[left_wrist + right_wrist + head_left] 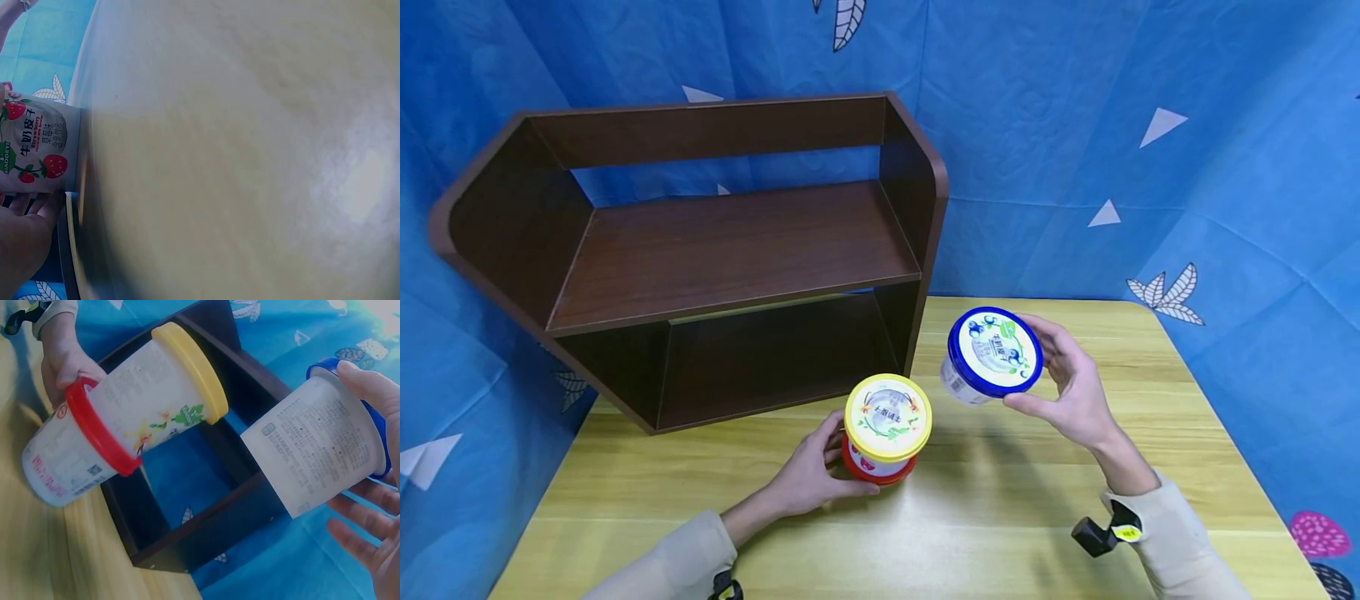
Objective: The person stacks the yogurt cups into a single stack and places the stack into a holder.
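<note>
My left hand [808, 477] grips a white tub with a red lid [877, 476], low at the table top. In the left wrist view, strawberries are printed on this strawberry tub [39, 145]. Stacked upright on its lid is a second tub with a yellow lid [887, 417]. My right hand [1071, 392] holds a third tub, with a blue lid [996, 352], raised above the table and slightly tilted. Its thumb and fingers pinch around the lid's rim, and the right wrist view shows printed text on the white side [319, 447].
A dark brown two-tier shelf [737, 250] stands behind the left hand, its right end close to the stacked tubs. The wooden table [1000, 517] extends to the right. A blue patterned cloth [1037, 125] hangs around the back and sides.
</note>
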{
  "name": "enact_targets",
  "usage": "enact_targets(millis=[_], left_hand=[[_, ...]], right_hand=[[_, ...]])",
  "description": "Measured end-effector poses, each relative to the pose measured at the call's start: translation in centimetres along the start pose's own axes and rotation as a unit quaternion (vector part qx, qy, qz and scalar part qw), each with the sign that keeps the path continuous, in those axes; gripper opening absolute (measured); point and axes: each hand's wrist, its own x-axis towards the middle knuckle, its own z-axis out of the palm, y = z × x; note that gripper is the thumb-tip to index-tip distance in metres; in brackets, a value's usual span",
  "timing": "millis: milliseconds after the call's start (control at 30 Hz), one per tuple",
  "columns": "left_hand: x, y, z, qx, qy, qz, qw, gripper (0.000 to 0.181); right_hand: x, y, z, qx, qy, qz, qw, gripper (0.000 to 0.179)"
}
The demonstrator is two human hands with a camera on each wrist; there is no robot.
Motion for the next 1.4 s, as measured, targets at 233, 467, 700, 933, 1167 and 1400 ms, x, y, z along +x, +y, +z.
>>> enact_targets(millis=[233, 467, 700, 933, 1167, 1400], left_hand=[[-0.1, 0.1, 0.0, 0.000, 0.000, 0.000, 1.0000, 0.097], [-0.1, 0.1, 0.0, -0.002, -0.001, 0.001, 1.0000, 0.097], [-0.1, -0.1, -0.1, 0.003, -0.003, 0.014, 0.9999, 0.095], [-0.1, -0.2, -0.1, 0.012, 0.000, 0.018, 0.9998, 0.093], [-0.1, -0.1, 0.0, -0.003, -0.001, 0.009, 1.0000, 0.094], [0.0, -0.1, 0.0, -0.005, 0.000, 0.014, 0.9999, 0.095]], right_hand=[[0.3, -0.7, 0.4, 0.007, 0.003, -0.002, 1.0000, 0.094], [0.5, -1.6, 0.9, 0.005, 0.002, -0.002, 1.0000, 0.096], [0.8, -1.9, 1.2, 0.021, -0.002, -0.016, 0.9997, 0.094], [1.0, -2.2, 1.6, 0.028, -0.010, -0.035, 0.9989, 0.091], [1.4, -2.6, 2.0, 0.022, -0.016, -0.044, 0.9987, 0.090], [1.8, -3.0, 2.8, 0.017, -0.033, -0.043, 0.9984, 0.091]])
